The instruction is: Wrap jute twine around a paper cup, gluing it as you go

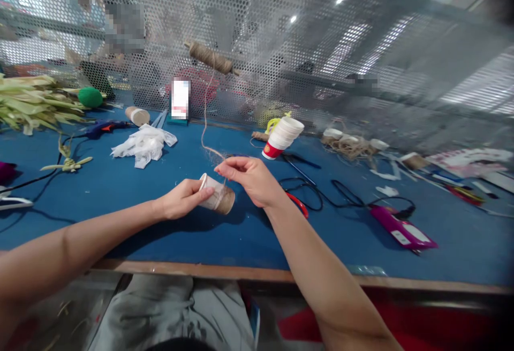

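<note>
My left hand [182, 198] is closed around the rim end of a white paper cup [209, 201], which lies tilted on its side above the blue table. Brown twine is wound round the cup's base end. Pinched in the fingers of my right hand [251, 177] is a strand of twine [205, 121], just above the wrapped part. That strand runs up to a twine spool [211, 58] on a rod at the mesh panel. A red scissor handle [297, 205] shows beside my right wrist.
Stacked paper cups [286, 132] stand behind my right hand. A purple power strip [401, 228] with black cables lies at right. White cloth [143, 143], a blue glue gun [106, 128], a wrapped cup [137, 116] and corn husks [36, 102] are at left. A perforated panel [261, 30] borders the back.
</note>
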`<control>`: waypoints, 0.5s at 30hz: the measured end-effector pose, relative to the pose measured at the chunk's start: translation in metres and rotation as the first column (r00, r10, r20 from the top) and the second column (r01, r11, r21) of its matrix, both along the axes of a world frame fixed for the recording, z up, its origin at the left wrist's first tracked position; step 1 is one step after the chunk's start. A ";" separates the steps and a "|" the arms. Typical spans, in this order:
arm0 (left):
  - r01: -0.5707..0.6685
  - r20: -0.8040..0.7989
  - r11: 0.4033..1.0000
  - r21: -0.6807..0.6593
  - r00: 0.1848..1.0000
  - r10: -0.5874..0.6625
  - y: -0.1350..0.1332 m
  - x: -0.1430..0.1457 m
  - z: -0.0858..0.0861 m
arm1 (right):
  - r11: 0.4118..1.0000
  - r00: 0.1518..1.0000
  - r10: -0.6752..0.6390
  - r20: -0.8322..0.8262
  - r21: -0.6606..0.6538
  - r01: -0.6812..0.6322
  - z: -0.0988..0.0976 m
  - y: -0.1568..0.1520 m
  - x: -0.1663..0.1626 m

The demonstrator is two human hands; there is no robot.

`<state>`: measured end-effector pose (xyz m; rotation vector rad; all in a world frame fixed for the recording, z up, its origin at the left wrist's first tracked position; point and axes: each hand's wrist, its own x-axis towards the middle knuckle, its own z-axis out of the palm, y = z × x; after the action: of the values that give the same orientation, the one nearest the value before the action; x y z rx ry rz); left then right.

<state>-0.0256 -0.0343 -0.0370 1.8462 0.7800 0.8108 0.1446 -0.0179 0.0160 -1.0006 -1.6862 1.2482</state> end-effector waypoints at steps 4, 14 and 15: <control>-0.049 0.168 0.946 -0.320 0.980 0.108 0.006 0.002 -0.005 | 0.996 0.997 -0.074 -0.037 0.043 0.075 0.005 -0.001 0.008; -0.083 0.162 0.903 -0.422 0.973 0.165 0.006 0.003 -0.004 | 0.961 0.984 -0.178 0.023 0.219 0.169 0.000 0.000 0.007; -0.088 0.139 0.908 -0.408 0.978 0.158 0.005 0.003 -0.003 | 0.958 0.982 -0.184 0.033 0.231 0.172 -0.001 0.000 0.006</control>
<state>-0.0223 -0.0290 -0.0402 1.3554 0.8861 0.8070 0.1511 -0.0177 0.0152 -1.0278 -1.6952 0.8959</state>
